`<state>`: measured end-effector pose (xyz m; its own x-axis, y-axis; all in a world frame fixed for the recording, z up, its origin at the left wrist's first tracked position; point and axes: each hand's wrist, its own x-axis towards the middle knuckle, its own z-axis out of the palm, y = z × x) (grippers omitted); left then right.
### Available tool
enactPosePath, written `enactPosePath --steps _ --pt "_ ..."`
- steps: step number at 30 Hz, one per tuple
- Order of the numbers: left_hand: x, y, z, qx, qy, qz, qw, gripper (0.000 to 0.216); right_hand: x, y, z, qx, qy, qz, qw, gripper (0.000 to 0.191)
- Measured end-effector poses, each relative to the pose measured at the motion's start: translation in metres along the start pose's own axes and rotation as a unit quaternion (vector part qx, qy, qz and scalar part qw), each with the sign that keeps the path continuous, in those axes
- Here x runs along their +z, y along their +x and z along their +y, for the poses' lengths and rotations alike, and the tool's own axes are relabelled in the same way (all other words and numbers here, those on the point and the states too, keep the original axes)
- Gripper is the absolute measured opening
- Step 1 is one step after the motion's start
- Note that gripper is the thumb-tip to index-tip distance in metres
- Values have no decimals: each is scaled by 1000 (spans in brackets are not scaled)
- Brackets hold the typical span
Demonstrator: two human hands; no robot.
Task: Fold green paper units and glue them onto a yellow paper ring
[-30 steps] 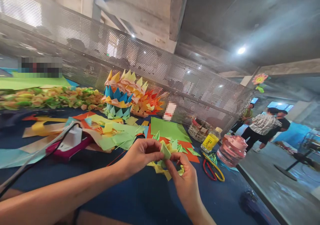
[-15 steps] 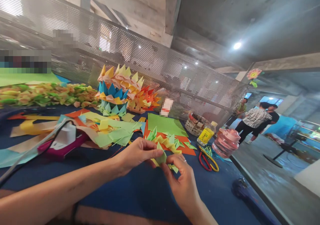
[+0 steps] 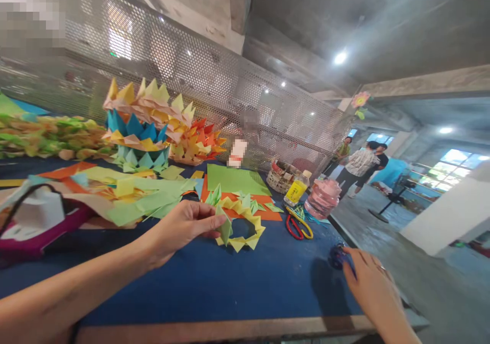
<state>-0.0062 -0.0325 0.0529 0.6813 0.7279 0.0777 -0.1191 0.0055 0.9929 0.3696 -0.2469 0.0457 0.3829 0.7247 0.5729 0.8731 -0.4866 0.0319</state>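
My left hand (image 3: 182, 225) pinches a green folded paper piece (image 3: 223, 226) at the left side of a yellow folded-paper ring (image 3: 245, 227) that lies on the blue table (image 3: 214, 283). My right hand (image 3: 369, 281) has gone to the table's right edge. Its fingers curl over a small dark blue object (image 3: 338, 256) there; I cannot make out what that object is.
A tall stack of spiky folded-paper shapes (image 3: 153, 124) stands at the back, with loose coloured sheets (image 3: 145, 196) before it. A basket (image 3: 280, 179), a yellow-labelled bottle (image 3: 297, 189), a pink jar (image 3: 322, 199) and scissors (image 3: 296, 225) sit at the right. People stand beyond the mesh fence.
My right hand has let go of the paper and moved right to the table's edge. The left hand keeps the green piece at the ring. The view has swung to the right.
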Motion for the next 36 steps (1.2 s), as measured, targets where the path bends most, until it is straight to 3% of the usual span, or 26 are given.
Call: enactPosePath --steps 5,8,13,15,17,19,22,24,27,31,36 --pt "0 0 1 11 0 -1 1000 35 15 -3 53 60 -50 -105 991 31" --pt "-1 0 2 18 -11 0 1000 33 28 1 61 76 -46 -132 987 30" --pt "-4 2 5 31 -22 33 999 28 34 12 57 104 -28 -124 987 16" --pt "-4 3 6 26 -27 40 998 28 27 14 41 113 -2 -97 989 17" --pt "-4 4 6 17 -32 41 999 27 15 14 13 124 73 -25 989 20" --pt "-4 4 6 8 -35 41 999 26 1 9 -25 59 153 34 986 24" --pt "-4 5 3 7 -35 48 998 27 -19 -3 -88 -63 244 45 967 21" --pt "-4 6 1 8 -33 51 998 26 -27 -13 -126 -134 303 11 943 19" --pt "-3 6 1 13 -25 49 998 25 -32 -26 -171 -188 383 -2 904 16" --pt "-2 4 2 29 -9 45 999 26 -27 -33 -204 -222 423 -14 879 13" --pt "0 5 0 61 13 51 997 29 -18 -33 -212 -227 424 -14 877 12"
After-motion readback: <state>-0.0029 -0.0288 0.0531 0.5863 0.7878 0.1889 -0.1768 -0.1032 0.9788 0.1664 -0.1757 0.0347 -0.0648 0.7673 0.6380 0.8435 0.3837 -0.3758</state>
